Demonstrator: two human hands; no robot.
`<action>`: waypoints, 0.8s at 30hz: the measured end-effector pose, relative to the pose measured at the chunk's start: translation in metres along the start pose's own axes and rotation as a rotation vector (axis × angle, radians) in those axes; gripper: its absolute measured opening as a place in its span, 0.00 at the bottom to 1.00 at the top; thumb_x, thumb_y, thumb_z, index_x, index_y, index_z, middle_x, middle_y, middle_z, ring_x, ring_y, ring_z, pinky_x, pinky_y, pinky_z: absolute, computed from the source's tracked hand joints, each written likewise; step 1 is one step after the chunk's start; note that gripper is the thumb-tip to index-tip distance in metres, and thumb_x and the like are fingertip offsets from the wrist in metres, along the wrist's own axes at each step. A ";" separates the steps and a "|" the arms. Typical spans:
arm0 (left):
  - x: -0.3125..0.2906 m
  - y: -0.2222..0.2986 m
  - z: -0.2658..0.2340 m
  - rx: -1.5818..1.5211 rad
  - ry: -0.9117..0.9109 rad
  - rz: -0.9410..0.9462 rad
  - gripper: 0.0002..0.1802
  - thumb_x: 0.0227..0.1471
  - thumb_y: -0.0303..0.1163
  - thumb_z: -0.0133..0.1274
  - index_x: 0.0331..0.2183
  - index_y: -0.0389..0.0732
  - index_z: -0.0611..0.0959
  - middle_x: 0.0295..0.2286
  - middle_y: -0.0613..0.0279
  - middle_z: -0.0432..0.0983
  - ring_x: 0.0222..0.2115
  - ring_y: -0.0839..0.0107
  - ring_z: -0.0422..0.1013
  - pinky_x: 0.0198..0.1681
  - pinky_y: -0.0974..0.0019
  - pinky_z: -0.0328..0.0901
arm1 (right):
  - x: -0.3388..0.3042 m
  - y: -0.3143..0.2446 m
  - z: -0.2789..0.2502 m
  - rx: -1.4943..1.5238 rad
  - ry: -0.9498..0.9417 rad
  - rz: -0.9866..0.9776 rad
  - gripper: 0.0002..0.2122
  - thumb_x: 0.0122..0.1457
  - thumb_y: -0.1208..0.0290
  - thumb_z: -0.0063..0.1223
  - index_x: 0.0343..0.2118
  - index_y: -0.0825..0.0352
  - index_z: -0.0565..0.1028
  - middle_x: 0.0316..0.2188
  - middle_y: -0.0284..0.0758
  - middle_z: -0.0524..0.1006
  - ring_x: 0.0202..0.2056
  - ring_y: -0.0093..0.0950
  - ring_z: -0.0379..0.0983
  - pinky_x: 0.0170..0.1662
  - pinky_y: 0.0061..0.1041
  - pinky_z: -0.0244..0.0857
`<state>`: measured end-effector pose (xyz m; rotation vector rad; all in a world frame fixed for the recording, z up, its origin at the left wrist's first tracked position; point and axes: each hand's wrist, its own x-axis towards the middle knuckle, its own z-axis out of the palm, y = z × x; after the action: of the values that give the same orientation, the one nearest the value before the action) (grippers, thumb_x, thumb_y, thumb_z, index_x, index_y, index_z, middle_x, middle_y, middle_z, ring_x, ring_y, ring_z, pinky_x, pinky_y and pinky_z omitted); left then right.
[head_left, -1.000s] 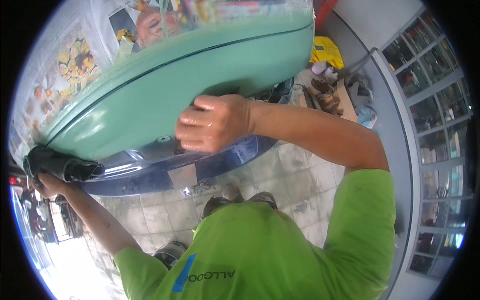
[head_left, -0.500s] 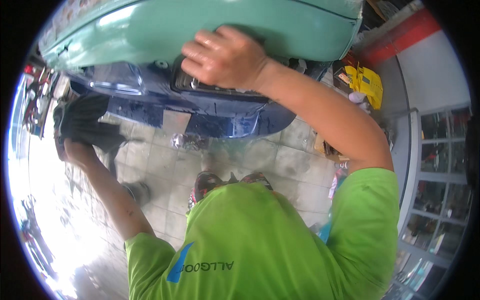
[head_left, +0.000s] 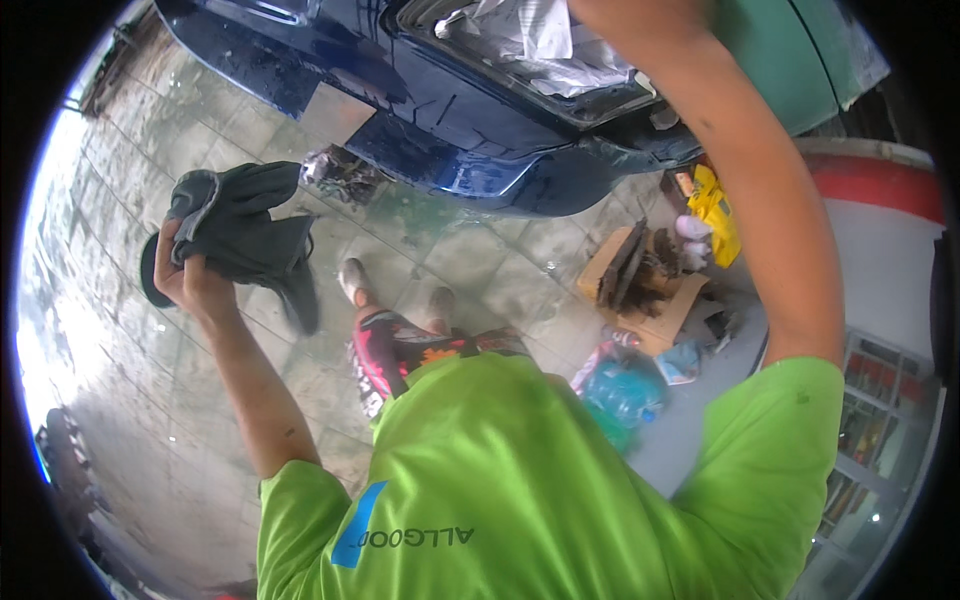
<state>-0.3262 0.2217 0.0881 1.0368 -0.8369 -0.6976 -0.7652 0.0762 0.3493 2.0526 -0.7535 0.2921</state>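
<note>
My left hand point(head_left: 192, 282) grips a damp-looking dark grey cloth point(head_left: 240, 225) by its edge, and the cloth hangs out over the tiled floor. At the top edge, my right hand point(head_left: 655, 20) is raised against a green body panel point(head_left: 765, 75). Its fingers are blurred and partly out of the picture, so their pose is hidden. Below that panel lies the dark blue body point(head_left: 460, 130) of a vehicle, wet and glossy. An opening in it is stuffed with crumpled white paper point(head_left: 550, 40).
A cardboard box point(head_left: 650, 310) of dark scraps stands on the floor at right, near a yellow bag point(head_left: 715, 215) and a teal plastic bag point(head_left: 620, 395). Behind my left hand shows a dark round container point(head_left: 152, 270). A red-and-white wall point(head_left: 880, 220) runs along the right.
My view has swung right, bringing the paper-filled opening and the cardboard box into sight. My right hand has gone up toward the top edge. The cloth stays in my left hand.
</note>
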 end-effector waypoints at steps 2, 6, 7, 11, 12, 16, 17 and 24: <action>-0.028 0.000 -0.026 -0.055 0.042 -0.035 0.23 0.51 0.20 0.53 0.49 0.23 0.76 0.41 0.44 0.79 0.42 0.56 0.78 0.50 0.57 0.73 | -0.034 0.017 -0.020 -0.024 -0.023 -0.029 0.06 0.51 0.67 0.71 0.25 0.56 0.81 0.26 0.25 0.77 0.26 0.25 0.74 0.27 0.25 0.69; -0.068 -0.008 -0.076 -0.084 0.315 -0.246 0.21 0.50 0.19 0.52 0.48 0.25 0.77 0.41 0.43 0.79 0.43 0.53 0.79 0.48 0.55 0.74 | -0.075 0.030 -0.040 -0.060 0.227 -0.113 0.04 0.51 0.68 0.64 0.25 0.49 0.79 0.24 0.21 0.74 0.26 0.23 0.74 0.25 0.22 0.68; -0.077 -0.011 -0.081 -0.074 0.310 -0.249 0.22 0.49 0.19 0.50 0.48 0.27 0.77 0.41 0.43 0.79 0.42 0.54 0.79 0.47 0.54 0.75 | -0.069 0.026 -0.034 -0.063 0.235 -0.112 0.05 0.50 0.69 0.66 0.23 0.51 0.79 0.23 0.22 0.75 0.23 0.24 0.73 0.24 0.22 0.67; -0.083 -0.028 -0.074 -0.116 0.114 -0.239 0.23 0.47 0.18 0.50 0.49 0.26 0.77 0.41 0.45 0.79 0.41 0.58 0.78 0.46 0.59 0.74 | 0.001 -0.005 0.000 -0.177 0.078 -0.073 0.06 0.53 0.66 0.65 0.23 0.55 0.78 0.25 0.24 0.76 0.29 0.26 0.75 0.27 0.27 0.69; -0.081 -0.031 -0.070 -0.096 0.131 -0.238 0.23 0.48 0.18 0.51 0.49 0.26 0.77 0.41 0.45 0.79 0.41 0.59 0.78 0.47 0.60 0.74 | 0.012 -0.005 0.003 -0.147 0.149 -0.102 0.04 0.53 0.68 0.60 0.24 0.58 0.76 0.26 0.27 0.75 0.30 0.28 0.76 0.26 0.28 0.69; -0.085 -0.035 -0.065 -0.161 0.112 -0.241 0.23 0.50 0.18 0.54 0.50 0.26 0.77 0.43 0.47 0.79 0.44 0.60 0.78 0.51 0.61 0.72 | -0.039 0.027 -0.018 -0.217 -0.005 -0.196 0.08 0.53 0.62 0.69 0.23 0.52 0.79 0.24 0.22 0.76 0.26 0.24 0.74 0.27 0.26 0.69; -0.091 -0.034 -0.068 -0.209 0.086 -0.244 0.23 0.51 0.19 0.55 0.50 0.26 0.77 0.43 0.47 0.79 0.44 0.60 0.78 0.52 0.60 0.72 | -0.059 0.033 -0.022 -0.153 0.093 -0.219 0.08 0.53 0.61 0.70 0.23 0.53 0.79 0.24 0.23 0.77 0.26 0.25 0.74 0.27 0.27 0.69; -0.125 -0.043 -0.044 -0.329 0.032 -0.383 0.23 0.54 0.21 0.48 0.52 0.26 0.75 0.46 0.45 0.78 0.47 0.56 0.77 0.53 0.57 0.72 | -0.043 0.019 -0.014 -0.217 0.072 -0.172 0.09 0.50 0.66 0.73 0.25 0.57 0.79 0.26 0.27 0.78 0.27 0.28 0.75 0.27 0.26 0.69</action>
<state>-0.3571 0.3284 0.0046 0.9123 -0.4752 -1.1005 -0.8096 0.0968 0.3501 1.8765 -0.5364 0.1775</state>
